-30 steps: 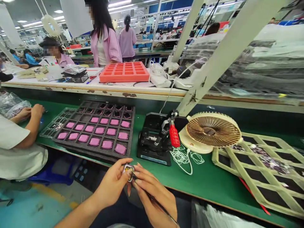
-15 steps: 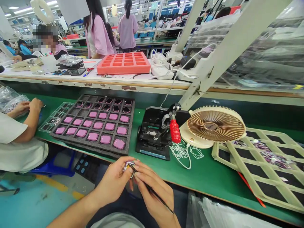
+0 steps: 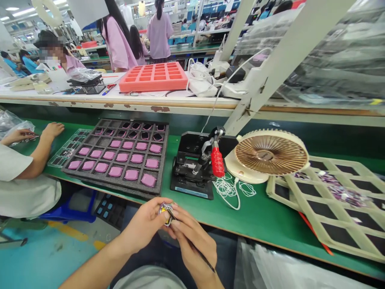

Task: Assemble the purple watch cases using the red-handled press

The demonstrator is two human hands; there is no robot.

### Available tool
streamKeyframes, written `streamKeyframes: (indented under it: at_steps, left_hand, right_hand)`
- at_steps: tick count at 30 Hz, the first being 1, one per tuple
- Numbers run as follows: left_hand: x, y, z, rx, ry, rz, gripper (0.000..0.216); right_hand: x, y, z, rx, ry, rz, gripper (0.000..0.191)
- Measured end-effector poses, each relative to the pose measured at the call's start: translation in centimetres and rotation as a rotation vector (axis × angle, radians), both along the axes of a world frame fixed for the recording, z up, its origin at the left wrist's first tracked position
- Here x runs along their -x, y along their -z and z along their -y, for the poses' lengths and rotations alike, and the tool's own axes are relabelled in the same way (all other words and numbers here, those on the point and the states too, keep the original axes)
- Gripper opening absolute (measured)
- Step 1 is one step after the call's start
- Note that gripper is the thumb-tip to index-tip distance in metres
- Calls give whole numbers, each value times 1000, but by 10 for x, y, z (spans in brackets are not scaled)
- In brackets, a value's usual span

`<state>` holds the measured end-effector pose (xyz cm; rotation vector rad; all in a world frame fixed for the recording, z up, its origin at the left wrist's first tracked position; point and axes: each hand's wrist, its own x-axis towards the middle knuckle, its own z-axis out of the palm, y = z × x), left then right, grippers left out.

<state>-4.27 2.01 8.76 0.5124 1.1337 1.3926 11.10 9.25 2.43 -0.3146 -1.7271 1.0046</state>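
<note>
Close to my body, in front of the bench edge, my left hand (image 3: 147, 224) grips a small open watch case (image 3: 165, 212) with a pinkish rim and something yellow inside. My right hand (image 3: 195, 241) is closed around slim black tweezers (image 3: 201, 256), their tip end at the case and their back end slanting down to the right. Fingers of both hands meet around the case and hide part of it. Just beyond, a dark foam tray (image 3: 112, 185) holds several pink watch bodies (image 3: 131, 175) and several with black screens facing up (image 3: 158, 137).
A black clamp fixture (image 3: 192, 176) with a red handle (image 3: 217, 161) stands right of the tray, beside a beige fan (image 3: 267, 154) and coiled white cable (image 3: 225, 188). Pale divided trays (image 3: 315, 218) lie at right. A co-worker's hands (image 3: 51, 132) are at left.
The watch case is tipped so more of its yellow inside shows. My right hand and the tweezers have shifted slightly left. The co-worker's hands have moved apart.
</note>
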Motion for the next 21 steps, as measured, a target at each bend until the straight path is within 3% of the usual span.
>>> streamKeyframes:
  at_steps: [4, 7, 10, 13, 17, 21]
  left_hand:
    - [1, 4, -2, -5, 50, 205, 35]
    - [1, 10, -6, 39, 7, 292, 36]
    - [0, 16, -10, 87, -42, 288, 43]
    - [-3, 21, -13, 133, -26, 276, 45]
    - [-13, 23, -16, 171, 30, 303, 41]
    - [-19, 27, -14, 181, 58, 338, 47]
  right_hand:
    - [0, 10, 13, 200, 102, -108, 39]
    - [-8, 15, 13, 395, 216, -198, 20]
    - [-25, 11, -16, 512, 555, -213, 14]
    - [-50, -2, -70, 476, 930, -54, 32]
    - [-74, -10, -123, 433, 925, 316, 46]
    - [-80, -6, -123, 436, 973, 409, 50]
